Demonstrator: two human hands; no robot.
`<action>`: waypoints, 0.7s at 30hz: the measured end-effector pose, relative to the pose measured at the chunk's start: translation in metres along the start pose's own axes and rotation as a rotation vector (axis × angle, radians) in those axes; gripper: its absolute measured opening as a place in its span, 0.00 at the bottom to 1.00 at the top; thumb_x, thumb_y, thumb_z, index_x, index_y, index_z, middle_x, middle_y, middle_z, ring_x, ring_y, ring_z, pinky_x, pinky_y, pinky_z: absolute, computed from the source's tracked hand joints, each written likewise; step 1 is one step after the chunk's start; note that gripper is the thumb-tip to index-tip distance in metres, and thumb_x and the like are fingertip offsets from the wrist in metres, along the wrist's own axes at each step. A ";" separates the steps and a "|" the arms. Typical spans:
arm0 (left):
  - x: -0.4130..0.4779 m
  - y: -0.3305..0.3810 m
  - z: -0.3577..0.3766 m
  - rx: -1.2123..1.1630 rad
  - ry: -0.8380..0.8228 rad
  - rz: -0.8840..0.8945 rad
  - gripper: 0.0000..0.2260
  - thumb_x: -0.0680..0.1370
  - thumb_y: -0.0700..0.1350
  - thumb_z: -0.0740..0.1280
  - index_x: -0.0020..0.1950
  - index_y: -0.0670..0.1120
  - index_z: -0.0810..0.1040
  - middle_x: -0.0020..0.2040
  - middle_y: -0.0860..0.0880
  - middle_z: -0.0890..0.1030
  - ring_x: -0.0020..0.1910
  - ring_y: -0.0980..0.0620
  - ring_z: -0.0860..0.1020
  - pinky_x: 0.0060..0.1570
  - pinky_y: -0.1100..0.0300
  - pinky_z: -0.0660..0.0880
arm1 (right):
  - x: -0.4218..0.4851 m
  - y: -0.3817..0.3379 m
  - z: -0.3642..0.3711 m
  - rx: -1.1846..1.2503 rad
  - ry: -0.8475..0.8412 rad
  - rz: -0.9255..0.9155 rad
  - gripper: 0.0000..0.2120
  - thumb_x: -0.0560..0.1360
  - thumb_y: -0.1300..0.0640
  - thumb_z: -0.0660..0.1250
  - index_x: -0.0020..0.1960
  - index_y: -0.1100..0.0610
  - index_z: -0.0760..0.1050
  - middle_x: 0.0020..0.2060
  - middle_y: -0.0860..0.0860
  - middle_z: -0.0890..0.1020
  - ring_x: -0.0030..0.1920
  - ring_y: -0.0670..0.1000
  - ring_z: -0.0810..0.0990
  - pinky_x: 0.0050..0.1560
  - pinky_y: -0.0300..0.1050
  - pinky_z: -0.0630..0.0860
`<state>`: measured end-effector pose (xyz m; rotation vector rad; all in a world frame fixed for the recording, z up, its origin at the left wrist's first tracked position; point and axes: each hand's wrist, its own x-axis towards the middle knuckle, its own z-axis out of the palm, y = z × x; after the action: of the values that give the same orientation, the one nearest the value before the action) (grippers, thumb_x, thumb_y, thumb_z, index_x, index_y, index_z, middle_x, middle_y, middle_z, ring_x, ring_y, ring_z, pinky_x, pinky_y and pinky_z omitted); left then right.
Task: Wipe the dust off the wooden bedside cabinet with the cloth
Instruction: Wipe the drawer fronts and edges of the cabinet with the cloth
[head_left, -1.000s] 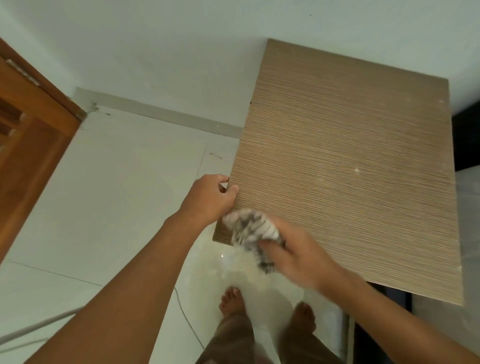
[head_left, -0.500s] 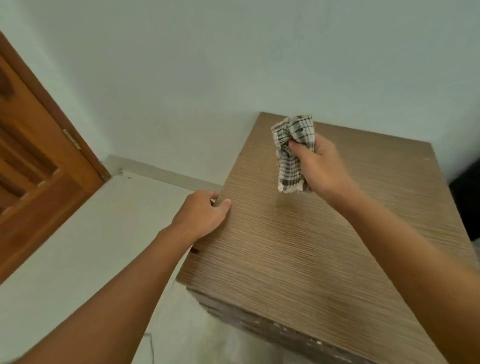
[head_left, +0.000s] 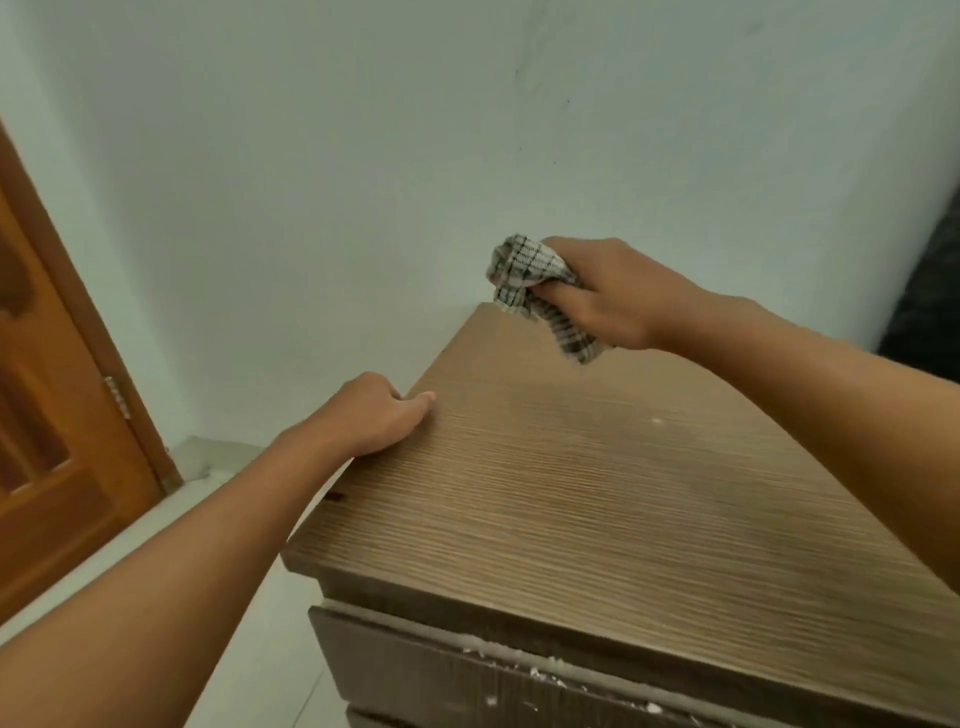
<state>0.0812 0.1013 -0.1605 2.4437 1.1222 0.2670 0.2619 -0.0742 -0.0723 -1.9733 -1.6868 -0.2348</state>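
Both hands were over the cabinet (head_left: 597, 509). The right hand (head_left: 602, 293) was closed tight around the cloth (head_left: 524, 275), near the far left corner of the cabinet top. The cloth was bunched up in the fist. It was white with dark checks. One end stuck up past the fingers, and the other end hung down toward the wood. It was hard to tell if that end touched the top.

The left hand (head_left: 371, 415) held the left edge of the cabinet. Its thumb lay flat on the top, and its fingers curled down over the side. The two hands were well apart.

The cabinet stood against a pale wall (head_left: 363, 182). Its top was brown wood with thin lines running across it. A small pale speck sat on the top, between the two hands. A drawer front (head_left: 415, 670) showed below the top, with white bits along its upper edge.

A wooden door (head_left: 57, 441) was at the left, with a metal hinge (head_left: 117, 397) on its edge. The floor (head_left: 223, 597) beside the cabinet was pale. Something dark sat at the far right edge, too blurry to name.
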 end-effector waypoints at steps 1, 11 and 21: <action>-0.004 -0.001 -0.001 -0.001 0.004 0.006 0.26 0.78 0.62 0.60 0.50 0.40 0.83 0.46 0.45 0.83 0.43 0.48 0.80 0.45 0.56 0.75 | -0.006 -0.005 -0.004 -0.014 0.006 0.007 0.08 0.81 0.52 0.59 0.56 0.51 0.75 0.48 0.47 0.81 0.48 0.49 0.79 0.47 0.44 0.74; -0.097 -0.025 -0.001 -0.175 0.180 0.039 0.25 0.79 0.63 0.57 0.44 0.43 0.81 0.41 0.46 0.81 0.37 0.49 0.78 0.40 0.54 0.76 | -0.111 -0.085 -0.024 0.005 0.118 0.153 0.06 0.82 0.52 0.59 0.52 0.51 0.74 0.44 0.45 0.80 0.45 0.48 0.78 0.42 0.30 0.71; -0.189 -0.059 0.085 -0.727 0.400 -0.202 0.20 0.83 0.55 0.52 0.64 0.43 0.75 0.57 0.42 0.79 0.55 0.42 0.77 0.50 0.51 0.72 | -0.271 -0.152 -0.006 0.260 0.457 0.295 0.10 0.82 0.56 0.58 0.60 0.46 0.74 0.50 0.36 0.79 0.50 0.35 0.77 0.46 0.28 0.72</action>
<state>-0.0525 -0.0343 -0.2614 1.6589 1.1517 0.9453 0.0625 -0.2993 -0.1486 -1.7765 -1.0686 -0.3120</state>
